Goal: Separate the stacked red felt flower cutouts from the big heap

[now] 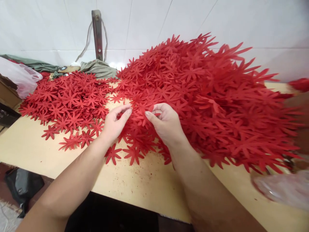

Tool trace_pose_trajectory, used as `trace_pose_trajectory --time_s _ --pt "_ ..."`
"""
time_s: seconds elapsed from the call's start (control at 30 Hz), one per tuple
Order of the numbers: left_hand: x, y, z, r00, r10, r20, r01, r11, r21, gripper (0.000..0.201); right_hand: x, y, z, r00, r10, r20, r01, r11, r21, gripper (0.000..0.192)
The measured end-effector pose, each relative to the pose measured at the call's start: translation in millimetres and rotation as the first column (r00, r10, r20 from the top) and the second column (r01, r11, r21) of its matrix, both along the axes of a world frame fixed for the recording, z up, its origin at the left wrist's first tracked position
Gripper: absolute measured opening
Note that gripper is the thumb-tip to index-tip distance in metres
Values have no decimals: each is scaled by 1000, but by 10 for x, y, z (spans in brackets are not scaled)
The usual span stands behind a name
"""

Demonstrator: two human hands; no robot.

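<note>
A big heap of red flower-shaped cutouts [205, 93] covers the right and middle of a pale wooden table [135, 183]. A flatter spread of the same red cutouts [70, 103] lies to the left. My left hand [114, 124] and my right hand [165, 122] meet at the near edge of the heap. Both pinch one red cutout [138, 114] between thumb and fingers, just above the pieces lying on the table.
A white tiled wall [156, 22] backs the table, with a metal bracket [97, 32] and cord. Grey-green cloth [96, 68] lies behind the flat spread. A clear plastic bag [19, 79] sits far left, another plastic bag [285, 188] at the right, a black bag [23, 187] on the floor.
</note>
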State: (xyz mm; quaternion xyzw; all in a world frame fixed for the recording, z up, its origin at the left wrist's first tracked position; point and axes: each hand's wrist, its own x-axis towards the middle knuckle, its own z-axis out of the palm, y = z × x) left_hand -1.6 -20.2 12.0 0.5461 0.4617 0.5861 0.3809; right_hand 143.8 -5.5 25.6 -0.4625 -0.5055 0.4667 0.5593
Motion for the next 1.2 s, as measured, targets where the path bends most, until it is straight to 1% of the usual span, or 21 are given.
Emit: trace_pose_trajectory --time_s 0.1,0.17,0.23,0.3,0.37,0.47,0.57,0.67,0.73,0.83,0.9,1.0,1.07,1.13,1.2 --pt "54 -32 16 978 -147 150 167 978 -128 30 -20 -21 -15 999 31 43 -34 997 64 15" --pt "83 -31 1 958 -182 220 222 959 -173 31 -35 -35 -36 996 63 60 -70 991 111 13" --pt "96 -19 -16 947 -183 265 235 955 -182 32 -51 -42 -63 995 73 74 -82 989 122 12" --pt "96 -7 -17 943 -158 292 216 960 -177 30 -62 -40 -91 994 68 85 -77 990 114 11" --pt "87 -1 4 947 -120 299 178 968 -177 26 -60 -25 -112 993 45 105 -59 989 136 10" --pt "64 10 49 960 -37 277 91 979 -185 18 -7 30 -125 989 -76 130 53 983 174 11" --pt "38 33 73 968 41 247 8 981 -194 15 84 103 -112 980 -180 83 169 978 123 14" --pt "30 47 63 979 66 190 -33 984 -174 17 131 123 -69 978 -207 33 204 975 91 15" --pt "36 41 42 991 43 124 -25 990 -142 19 117 88 -22 978 -195 68 187 977 104 16" --pt "35 27 9 1000 0 0 0 998 -69 23 74 16 55 969 -183 167 160 977 143 23" --pt "17 30 -4 999 4 -46 -6 1000 -30 25 62 -4 93 965 -186 184 160 976 151 25" --pt "-13 50 -1 999 37 -30 -37 999 -5 25 75 16 109 971 -197 138 175 972 156 23" --pt "-9 50 13 1000 11 0 -11 1000 -17 26 71 32 94 980 -172 97 156 976 154 23" --pt "24 27 25 997 -62 38 64 997 -46 30 33 26 67 994 -84 71 73 987 145 26" --pt "72 -6 30 986 -143 91 150 986 -69 31 -31 -8 35 997 39 62 -48 988 144 33"
